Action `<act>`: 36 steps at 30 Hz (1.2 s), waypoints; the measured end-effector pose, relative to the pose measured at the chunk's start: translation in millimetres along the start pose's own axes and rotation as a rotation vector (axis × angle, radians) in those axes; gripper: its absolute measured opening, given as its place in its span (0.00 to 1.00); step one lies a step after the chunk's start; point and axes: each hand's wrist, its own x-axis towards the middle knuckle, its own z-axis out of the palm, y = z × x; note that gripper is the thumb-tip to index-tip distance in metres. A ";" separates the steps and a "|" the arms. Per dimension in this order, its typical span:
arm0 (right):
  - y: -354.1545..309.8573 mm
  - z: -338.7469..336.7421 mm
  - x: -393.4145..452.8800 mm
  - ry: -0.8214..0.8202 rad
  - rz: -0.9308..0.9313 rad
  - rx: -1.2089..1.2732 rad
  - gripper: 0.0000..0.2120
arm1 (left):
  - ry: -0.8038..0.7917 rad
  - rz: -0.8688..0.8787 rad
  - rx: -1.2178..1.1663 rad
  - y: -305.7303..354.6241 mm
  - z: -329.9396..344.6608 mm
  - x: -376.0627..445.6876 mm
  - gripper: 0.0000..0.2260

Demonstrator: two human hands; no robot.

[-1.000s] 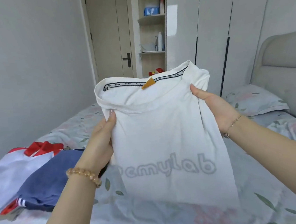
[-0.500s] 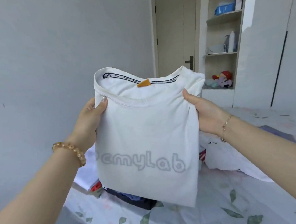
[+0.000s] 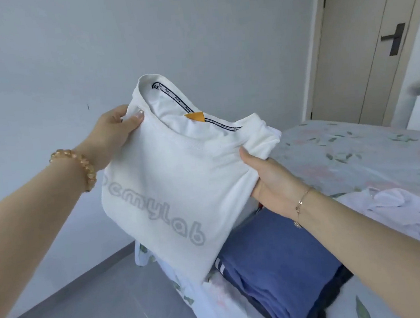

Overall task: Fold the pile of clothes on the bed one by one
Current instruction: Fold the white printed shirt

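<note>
A folded white T-shirt (image 3: pixel 169 178) with grey lettering and an orange neck tag hangs in the air over the bed's left edge. My left hand (image 3: pixel 115 130) pinches its upper left corner beside the collar. My right hand (image 3: pixel 271 181) grips its right side, fingers hidden behind the fabric. Below the shirt lies a folded blue garment (image 3: pixel 275 268) on top of a stack on the bed (image 3: pixel 358 153). A loose white garment (image 3: pixel 395 206) lies crumpled on the bed behind my right forearm.
The bed has a pale floral sheet. Grey floor (image 3: pixel 95 313) and a plain wall (image 3: pixel 39 73) lie to the left of the bed. A beige door (image 3: pixel 363 47) with a dark handle stands at the back right.
My view and both hands have swung left. The folded white shirt has travelled with them and now hangs tilted above the blue garment on the stack.
</note>
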 end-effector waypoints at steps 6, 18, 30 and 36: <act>48.8 -28.8 67.3 0.073 0.045 0.144 0.14 | -0.095 -0.050 0.195 -49.7 35.5 93.9 0.10; 124.1 -165.0 140.2 0.490 0.175 -0.097 0.15 | -0.154 -0.145 0.253 -226.3 195.7 170.5 0.11; 105.0 -177.9 156.6 0.516 0.231 -0.025 0.17 | -0.356 -0.197 0.559 -230.7 195.3 131.3 0.21; 102.8 -121.0 119.8 0.411 -0.024 -1.217 0.41 | -0.727 -0.139 0.846 -223.1 132.9 16.9 0.44</act>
